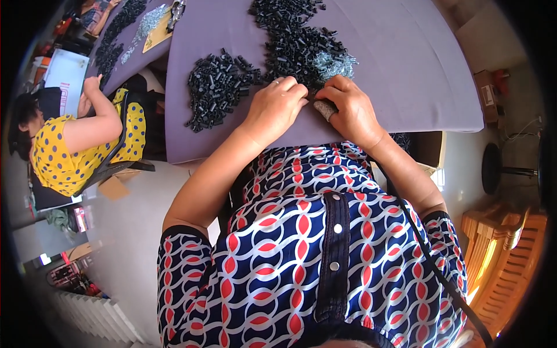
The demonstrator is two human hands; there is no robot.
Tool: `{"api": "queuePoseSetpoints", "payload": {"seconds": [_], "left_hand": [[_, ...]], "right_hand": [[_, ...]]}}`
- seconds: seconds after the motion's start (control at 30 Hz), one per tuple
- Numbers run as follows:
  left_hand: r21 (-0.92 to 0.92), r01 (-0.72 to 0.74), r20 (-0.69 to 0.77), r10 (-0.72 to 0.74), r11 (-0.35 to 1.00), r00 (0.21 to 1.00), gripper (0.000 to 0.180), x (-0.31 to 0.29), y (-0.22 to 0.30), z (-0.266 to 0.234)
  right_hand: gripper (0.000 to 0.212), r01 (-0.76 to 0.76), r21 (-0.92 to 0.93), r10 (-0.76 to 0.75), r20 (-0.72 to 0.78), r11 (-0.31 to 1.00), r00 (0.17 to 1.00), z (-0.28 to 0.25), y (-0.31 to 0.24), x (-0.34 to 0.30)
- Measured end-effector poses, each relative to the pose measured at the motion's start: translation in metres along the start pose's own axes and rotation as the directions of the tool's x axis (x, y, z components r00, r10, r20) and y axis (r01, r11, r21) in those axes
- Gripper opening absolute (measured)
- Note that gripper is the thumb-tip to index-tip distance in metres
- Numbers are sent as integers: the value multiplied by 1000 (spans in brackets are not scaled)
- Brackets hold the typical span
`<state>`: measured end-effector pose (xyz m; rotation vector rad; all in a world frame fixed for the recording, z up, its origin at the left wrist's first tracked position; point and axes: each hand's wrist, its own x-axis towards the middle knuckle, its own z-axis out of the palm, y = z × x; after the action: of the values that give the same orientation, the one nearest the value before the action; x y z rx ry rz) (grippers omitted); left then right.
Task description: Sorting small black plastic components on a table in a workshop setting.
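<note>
My left hand (278, 104) and my right hand (352, 113) come close together at the near edge of a purple-grey cloth-covered table (406, 69). Both have their fingers pinched closed; whatever lies between the fingertips is too small and covered to make out. A speckled grey wrap (325, 109) surrounds a finger of the right hand. Just beyond the fingertips spreads a heap of small black tubular pieces (293, 52), with a small pile of shiny silver metal pieces (335, 65) on its right side. Another mound of black pieces (214, 90) lies left of my left hand.
At left, a person in a yellow dotted top (64, 145) sits at another part of the table, near more black pieces (110, 49) and silver pieces (148, 26). An open cardboard box (432, 152) stands under the table's right side. A wooden bench (502, 255) is at lower right.
</note>
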<state>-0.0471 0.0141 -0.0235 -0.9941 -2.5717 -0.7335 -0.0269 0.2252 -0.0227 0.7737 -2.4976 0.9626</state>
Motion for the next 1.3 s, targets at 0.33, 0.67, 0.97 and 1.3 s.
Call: {"api": "queuePoseSetpoints", "payload": {"seconds": [0.33,0.67,0.97,1.3], "left_hand": [[3,97,-35,-97,995,995,13,-19,1,-10],[79,340,-248,-312,937,917,9,-61,-31,-73],[293,195,-20,-198,936,980,12,-39,-40,-62],[126,143,-124,-128,982,984,12,-21,-6,-63]], "right_hand": [[14,23,-131,-8,113,991,994,-1,-5,1],[23,49,-127,-25,183,991,983,-20,-4,-3],[29,40,-111,-18,193,993,981,-27,-8,-5],[32,23,-41,-14,197,999,980,-22,-3,-4]]}}
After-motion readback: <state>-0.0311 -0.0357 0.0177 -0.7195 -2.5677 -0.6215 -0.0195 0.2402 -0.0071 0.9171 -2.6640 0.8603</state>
